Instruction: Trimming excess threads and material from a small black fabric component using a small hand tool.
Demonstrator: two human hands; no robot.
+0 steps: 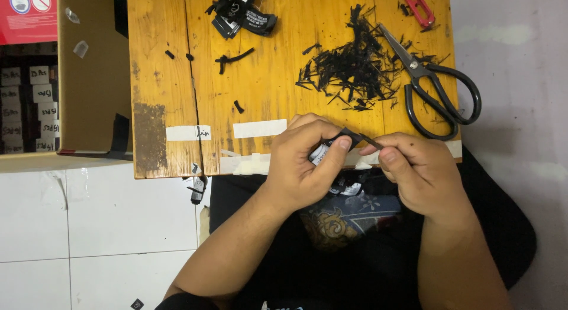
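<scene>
black strip [353, 134] pinched taut btwn left hand [302, 162] & right hand [414, 174] fingertips, best kept tight w/ label [320, 153] gripped firm

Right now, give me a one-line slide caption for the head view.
Left hand and right hand pinch a black strip over a wooden table, beside black scissors and black offcuts.

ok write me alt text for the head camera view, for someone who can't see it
Seen from above, a person's left hand and right hand pinch a thin black strip between them at the near edge of a worn wooden table. On the table lie black scissors, a pile of black offcuts and some black labels; an open cardboard box stands to the left.
</scene>
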